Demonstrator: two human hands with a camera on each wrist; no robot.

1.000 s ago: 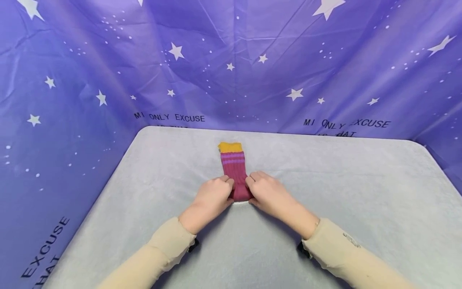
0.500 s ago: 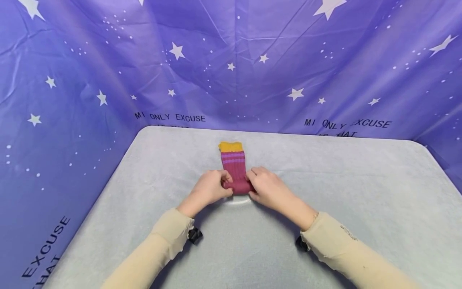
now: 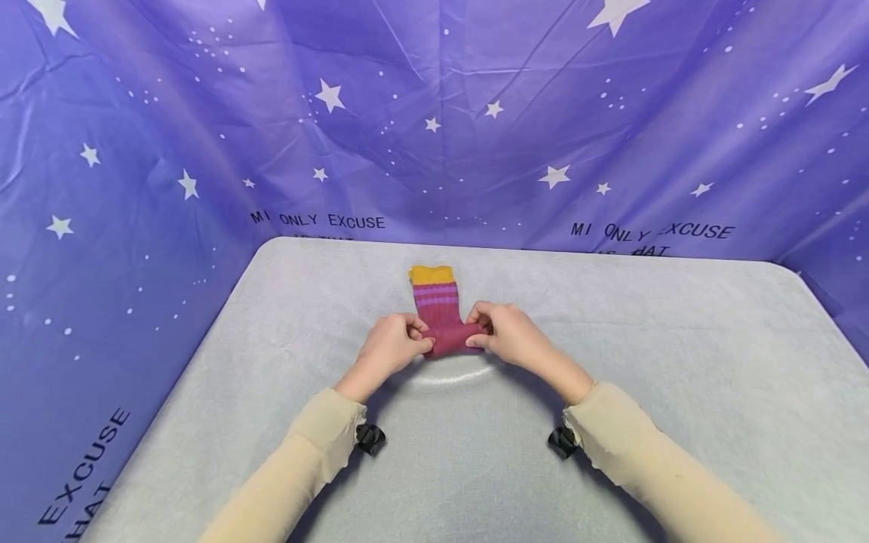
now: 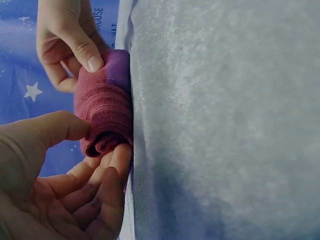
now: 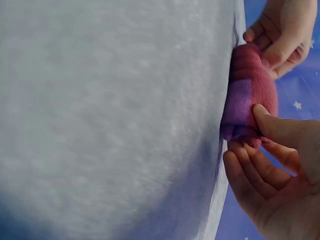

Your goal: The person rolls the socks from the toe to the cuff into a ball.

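A maroon ribbed sock (image 3: 437,305) with a yellow cuff and two purple stripes lies on the grey table, cuff pointing away. Its near end is rolled up into a thick roll, which shows a purple patch in the right wrist view (image 5: 239,102). My left hand (image 3: 392,343) pinches the left end of the roll between thumb and fingers; the spiral of layers shows there in the left wrist view. At the opposite end, my right hand (image 3: 512,335) pinches the roll in the same way.
The table (image 3: 679,362) has a light grey plush cover with rounded far corners. A purple curtain (image 3: 434,151) with white stars and lettering hangs behind it and along the sides. Small black devices (image 3: 370,439) sit under both wrists.
The near end of the sock has been rolled away from me into a thicker roll, shortening the flat part. Both hands have moved forward with it, and a curved crease shows in the cover.
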